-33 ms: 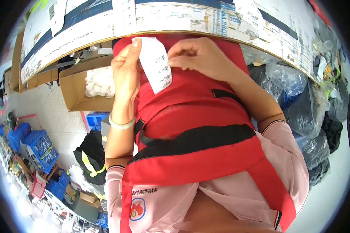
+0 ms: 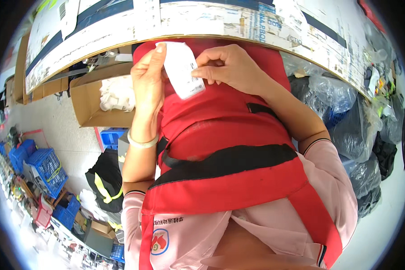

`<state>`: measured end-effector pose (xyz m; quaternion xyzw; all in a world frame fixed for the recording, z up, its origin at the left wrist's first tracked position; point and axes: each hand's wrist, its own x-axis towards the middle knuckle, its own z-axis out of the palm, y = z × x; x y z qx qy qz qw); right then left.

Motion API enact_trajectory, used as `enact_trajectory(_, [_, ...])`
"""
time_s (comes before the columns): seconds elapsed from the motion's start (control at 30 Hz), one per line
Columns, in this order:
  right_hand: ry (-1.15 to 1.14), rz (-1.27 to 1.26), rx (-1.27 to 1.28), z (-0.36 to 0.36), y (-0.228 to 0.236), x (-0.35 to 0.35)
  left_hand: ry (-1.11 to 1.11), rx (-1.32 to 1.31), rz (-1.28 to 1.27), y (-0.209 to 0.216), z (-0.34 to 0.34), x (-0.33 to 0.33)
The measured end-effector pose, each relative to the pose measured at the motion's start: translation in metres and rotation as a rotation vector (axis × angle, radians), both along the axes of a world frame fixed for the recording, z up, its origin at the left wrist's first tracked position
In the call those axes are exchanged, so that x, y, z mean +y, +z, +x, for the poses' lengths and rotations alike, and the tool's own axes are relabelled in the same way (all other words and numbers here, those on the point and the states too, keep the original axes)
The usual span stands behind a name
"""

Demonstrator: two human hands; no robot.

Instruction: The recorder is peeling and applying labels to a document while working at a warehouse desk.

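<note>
Between my two hands hangs a strip of white paper labels (image 2: 179, 67) with black print, held up in front of my red apron (image 2: 220, 121). My left hand (image 2: 149, 72) is closed, its thumb and fingers pinching the strip's upper left end. From the right, my right hand (image 2: 231, 68) has its thumb lying over the strip's right edge with the fingers curled behind, so it grips the strip there. The lower end of the strip hangs loose and tilts to the right. A pale bracelet (image 2: 142, 140) rings my left wrist.
A worn, taped tabletop (image 2: 202, 19) crosses just beyond my hands. Left of my left arm, an open cardboard box (image 2: 87, 118) contains white crumpled material (image 2: 116, 93). Blue crates (image 2: 47, 167) stand farther left. Clear plastic bags (image 2: 353, 132) with dark contents are heaped on the right.
My right thumb and fingers have come onto the strip's right edge. The strip's lower end has swung up and to the right. My left hand keeps its pinch.
</note>
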<state>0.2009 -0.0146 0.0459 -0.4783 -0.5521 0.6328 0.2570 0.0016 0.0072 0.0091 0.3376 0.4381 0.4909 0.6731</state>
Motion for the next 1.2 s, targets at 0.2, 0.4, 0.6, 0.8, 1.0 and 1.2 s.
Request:
enact_trajectory(0.2, [0.012,-0.032,0.072,-0.008,-0.007,0.005,-0.117,0.198,0.278,0.021,-0.01,-0.001])
enact_trajectory(0.4, [-0.136,0.006,0.1,-0.014,-0.013,0.003,-0.434,0.292,0.124,0.018,-0.022,0.001])
enact_trajectory(0.6, [-0.142,0.251,0.004,-0.01,-0.017,0.009,-0.508,0.374,0.054,0.017,-0.013,-0.002])
enact_trajectory(0.8, [-0.095,0.381,-0.187,-0.006,-0.015,0.011,-0.455,0.359,0.05,0.008,-0.006,-0.003])
enact_trajectory(1.0, [-0.06,0.299,-0.175,-0.003,-0.018,0.013,-0.462,0.451,0.044,0.008,-0.004,0.001])
enact_trajectory(1.2, [-0.085,0.346,-0.14,0.005,-0.023,0.022,-0.578,0.399,0.023,0.01,-0.006,0.006])
